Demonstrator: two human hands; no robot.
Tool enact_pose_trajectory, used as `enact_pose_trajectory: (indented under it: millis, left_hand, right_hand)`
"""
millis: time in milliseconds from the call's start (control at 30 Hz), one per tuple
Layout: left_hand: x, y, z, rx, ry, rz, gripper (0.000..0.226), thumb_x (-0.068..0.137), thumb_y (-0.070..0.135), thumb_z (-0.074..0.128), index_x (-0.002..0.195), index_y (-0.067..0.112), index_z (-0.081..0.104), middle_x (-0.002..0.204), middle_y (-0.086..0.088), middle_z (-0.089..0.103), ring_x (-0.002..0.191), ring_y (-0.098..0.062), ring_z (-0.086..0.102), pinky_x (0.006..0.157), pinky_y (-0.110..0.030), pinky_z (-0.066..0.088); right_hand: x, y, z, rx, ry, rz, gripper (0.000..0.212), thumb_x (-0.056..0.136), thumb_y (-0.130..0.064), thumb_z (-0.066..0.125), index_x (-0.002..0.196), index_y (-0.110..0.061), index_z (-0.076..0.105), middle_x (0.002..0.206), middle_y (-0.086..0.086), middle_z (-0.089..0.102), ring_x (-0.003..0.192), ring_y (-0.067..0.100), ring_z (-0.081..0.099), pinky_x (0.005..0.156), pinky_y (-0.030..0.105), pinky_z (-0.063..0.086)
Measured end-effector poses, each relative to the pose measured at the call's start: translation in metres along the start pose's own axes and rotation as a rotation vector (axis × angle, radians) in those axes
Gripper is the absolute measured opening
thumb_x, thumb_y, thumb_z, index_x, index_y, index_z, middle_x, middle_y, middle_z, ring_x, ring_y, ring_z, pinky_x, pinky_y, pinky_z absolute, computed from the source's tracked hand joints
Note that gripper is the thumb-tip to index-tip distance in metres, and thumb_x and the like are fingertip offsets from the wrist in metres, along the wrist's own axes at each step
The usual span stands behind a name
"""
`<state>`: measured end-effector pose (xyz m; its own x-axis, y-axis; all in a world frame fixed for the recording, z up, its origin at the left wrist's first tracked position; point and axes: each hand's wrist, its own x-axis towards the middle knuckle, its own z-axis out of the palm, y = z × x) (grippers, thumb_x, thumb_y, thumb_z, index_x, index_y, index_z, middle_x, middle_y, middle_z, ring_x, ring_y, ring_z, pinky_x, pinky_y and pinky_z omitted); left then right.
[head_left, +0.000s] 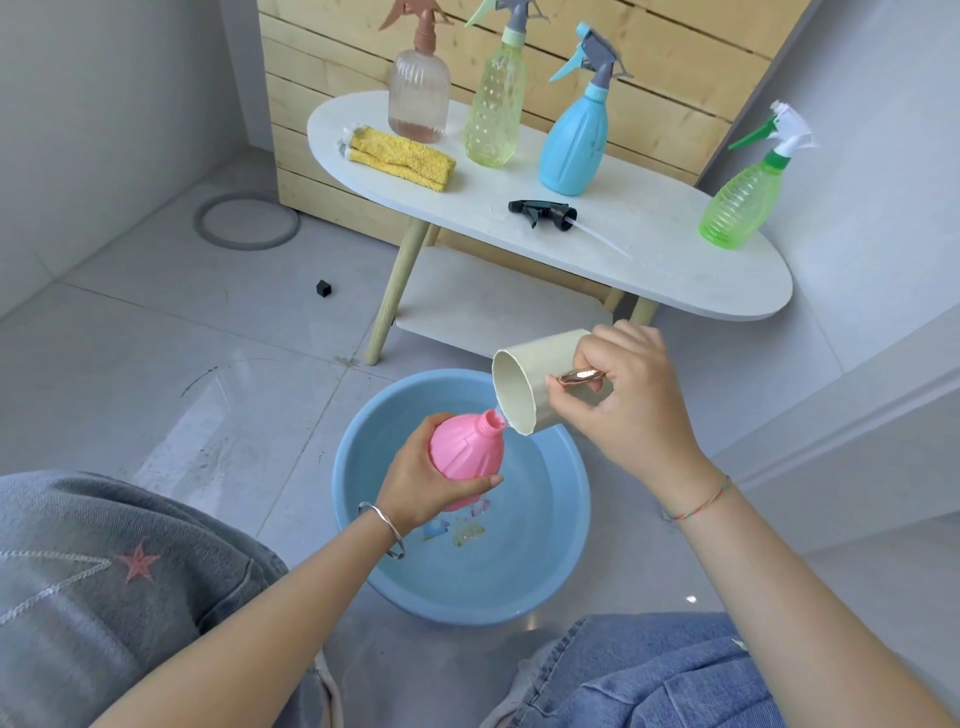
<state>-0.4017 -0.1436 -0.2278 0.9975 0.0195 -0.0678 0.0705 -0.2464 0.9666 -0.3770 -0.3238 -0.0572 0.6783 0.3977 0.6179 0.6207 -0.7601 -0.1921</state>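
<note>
The left grip was closed round the body of the pink bottle, which was tilted with its open neck up and to the right. The right grip held the cream cup by its handle, tipped, with its rim at the bottle's neck. Both were above the blue basin, in front of the desk.

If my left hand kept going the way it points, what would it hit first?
Probably the cream cup tilted in the right hand: the pink bottle that the left hand grips nearly touches its rim.

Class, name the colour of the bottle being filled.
The round plastic bottle is pink, clearest in the head view.
</note>
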Motion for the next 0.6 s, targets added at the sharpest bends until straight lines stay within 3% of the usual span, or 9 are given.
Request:
enact_pose_trajectory:
  millis: [133, 300, 433, 600]
  left_hand:
    - [-0.001, 0.000, 0.000, -0.007, 0.002, 0.002, 0.084, 0.047, 0.057, 0.088, 0.118, 0.033, 0.051, 0.109, 0.018, 0.060, 0.099, 0.001, 0.057, 0.077, -0.017, 0.048]
    - [-0.001, 0.002, 0.000, -0.026, 0.008, -0.001, 0.078, 0.051, 0.045, 0.093, 0.117, 0.032, 0.052, 0.108, 0.018, 0.061, 0.098, 0.002, 0.058, 0.080, -0.020, 0.049]
    - [-0.002, 0.002, -0.001, -0.029, 0.007, -0.012, 0.083, 0.044, 0.058, 0.086, 0.116, 0.034, 0.052, 0.107, 0.018, 0.061, 0.098, 0.003, 0.058, 0.080, -0.022, 0.051]
    - [-0.002, 0.003, -0.002, -0.041, 0.017, -0.026, 0.086, 0.042, 0.062, 0.083, 0.117, 0.035, 0.051, 0.108, 0.019, 0.060, 0.098, 0.004, 0.057, 0.076, -0.016, 0.048]
  right_hand:
    - [0.000, -0.003, 0.002, -0.030, -0.002, -0.056, 0.032, 0.073, -0.022, 0.064, 0.062, -0.020, 0.034, 0.062, -0.010, 0.028, 0.065, 0.008, 0.021, 0.070, 0.025, 0.024]
    - [0.000, -0.008, 0.004, -0.095, 0.001, -0.142, 0.031, 0.074, -0.017, 0.068, 0.059, -0.015, 0.040, 0.065, -0.010, 0.028, 0.067, 0.011, 0.026, 0.072, 0.028, 0.027]
    - [-0.001, -0.009, 0.009, -0.113, 0.002, -0.208, 0.029, 0.076, -0.017, 0.066, 0.060, -0.015, 0.041, 0.066, -0.009, 0.028, 0.067, 0.016, 0.031, 0.074, 0.030, 0.030]
    - [-0.001, -0.004, 0.011, -0.023, 0.005, -0.081, 0.030, 0.076, -0.023, 0.063, 0.060, -0.017, 0.037, 0.063, -0.010, 0.028, 0.066, 0.009, 0.023, 0.069, 0.027, 0.026]
